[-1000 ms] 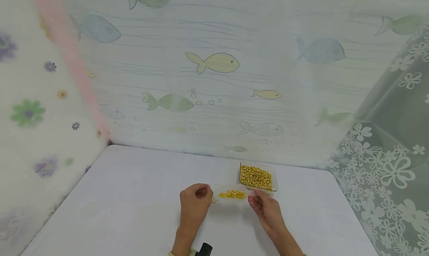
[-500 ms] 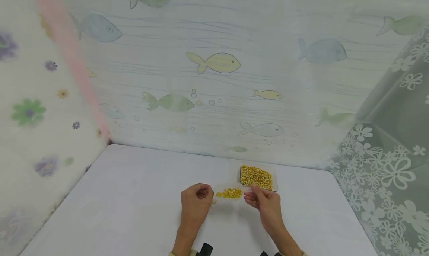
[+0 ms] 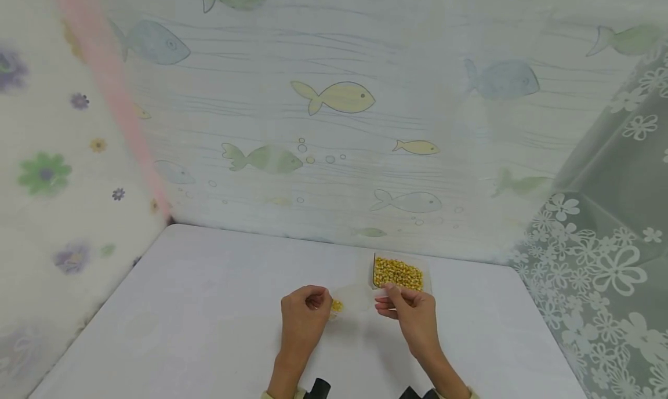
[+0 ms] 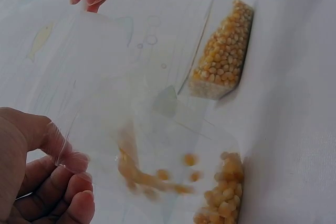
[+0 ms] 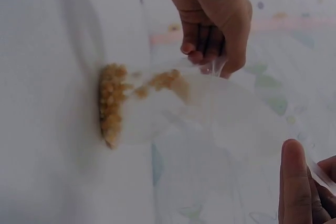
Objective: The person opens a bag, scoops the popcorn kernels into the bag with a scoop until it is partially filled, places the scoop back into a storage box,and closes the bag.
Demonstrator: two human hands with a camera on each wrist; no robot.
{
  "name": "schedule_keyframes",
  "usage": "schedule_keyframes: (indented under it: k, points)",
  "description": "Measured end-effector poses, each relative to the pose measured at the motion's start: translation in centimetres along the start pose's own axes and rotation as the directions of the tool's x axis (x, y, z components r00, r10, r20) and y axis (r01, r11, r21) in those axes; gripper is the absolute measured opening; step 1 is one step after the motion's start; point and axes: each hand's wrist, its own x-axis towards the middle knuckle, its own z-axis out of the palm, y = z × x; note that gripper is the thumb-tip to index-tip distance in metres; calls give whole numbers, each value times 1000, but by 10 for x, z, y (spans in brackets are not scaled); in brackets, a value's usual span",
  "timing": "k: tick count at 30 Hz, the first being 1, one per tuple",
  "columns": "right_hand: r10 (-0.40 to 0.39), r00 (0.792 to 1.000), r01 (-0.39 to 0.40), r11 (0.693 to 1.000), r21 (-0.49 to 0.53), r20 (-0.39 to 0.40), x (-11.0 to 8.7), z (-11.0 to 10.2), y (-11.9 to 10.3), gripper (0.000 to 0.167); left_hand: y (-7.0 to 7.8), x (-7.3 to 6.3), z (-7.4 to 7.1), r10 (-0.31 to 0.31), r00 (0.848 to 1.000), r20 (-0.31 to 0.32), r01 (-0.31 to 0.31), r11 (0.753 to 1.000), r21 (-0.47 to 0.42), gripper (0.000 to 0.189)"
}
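Note:
My left hand (image 3: 305,320) pinches the edge of a clear plastic bag (image 5: 144,124), with thumb and fingertips. Yellow corn kernels (image 4: 226,192) lie heaped in the bottom of the bag. On the right, my right hand (image 3: 420,320) grips the narrow handle of a translucent white scoop (image 4: 100,45), whose wide end tilts into the bag's mouth. Blurred kernels (image 5: 165,80) slide off the scoop and drop through the bag in both wrist views. In the head view, a few kernels (image 3: 337,306) show beside my left fingers.
A clear rectangular container (image 3: 374,267) filled with corn kernels stands near the back of the white table (image 3: 224,294), just beyond my right hand. Fish-patterned cloth (image 3: 334,173) hangs behind the table. A grey curtain with white flowers (image 3: 616,271) hangs at the right.
The scoop has moved left and tipped toward my left hand. Kernels that lay across it have slid left into the bag. My left hand has stayed almost still.

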Motion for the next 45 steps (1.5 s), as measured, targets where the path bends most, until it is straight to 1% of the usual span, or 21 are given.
schedule_keyframes:
  k: [6, 11, 15, 18, 23, 26, 28, 31, 33, 36, 38, 40, 42, 45]
  points:
    - [-57, 998, 57, 998, -19, 5, -2, 1, 0, 30, -2, 0, 0, 21, 1000, -14, -21, 1000, 0, 13]
    - [-72, 997, 72, 997, -29, -4, -1, 2, 2, 28, -2, 1, -1, 25, 999, -20, -25, 1000, 0, 13]
    - [-72, 997, 71, 997, -29, -15, -1, 3, 5, 26, -2, 1, -1, 26, 1000, -16, -26, 1000, 2, 11]
    - [-63, 997, 63, 998, -9, -33, -2, 4, 7, 25, -2, 2, -1, 36, 999, -19, -36, 999, 10, 11]
    - [-16, 997, 18, 1000, 19, -74, -2, 3, 14, 29, -2, 3, -1, 47, 999, -25, -46, 999, 22, 12]
    - [24, 995, -19, 998, 54, -101, -2, -1, 20, 32, -2, 2, -2, 39, 999, -23, -39, 999, 21, 12]
    - [51, 990, -36, 993, 115, -128, -2, -6, 22, 34, -3, 2, -2, 34, 999, -22, -34, 999, 18, 12]
    - [88, 981, -51, 977, 205, -175, -1, -14, 22, 29, -3, 2, -2, 27, 999, -21, -27, 1000, 11, 13]
    - [101, 974, -47, 966, 254, -202, 0, -20, 20, 25, -3, 1, -2, 26, 999, -23, -26, 1000, 7, 13]
    - [97, 968, -25, 955, 295, -232, 5, -31, 18, 23, -3, 1, -1, 30, 999, -25, -30, 1000, 4, 13]
    - [74, 965, 9, 949, 315, -252, 9, -37, 18, 22, -3, 1, -1, 33, 999, -26, -32, 999, 3, 12]
    - [35, 958, 61, 945, 322, -286, 13, -43, 20, 22, -3, 1, 0, 34, 999, -25, -34, 999, 3, 12]
    - [-23, 945, 124, 949, 291, -326, 18, -49, 23, 21, -3, 1, 0, 33, 999, -24, -33, 999, 3, 12]
    - [-100, 916, 195, 958, 212, -389, 26, -57, 32, 24, -3, 0, 0, 27, 999, -23, -27, 1000, 2, 11]
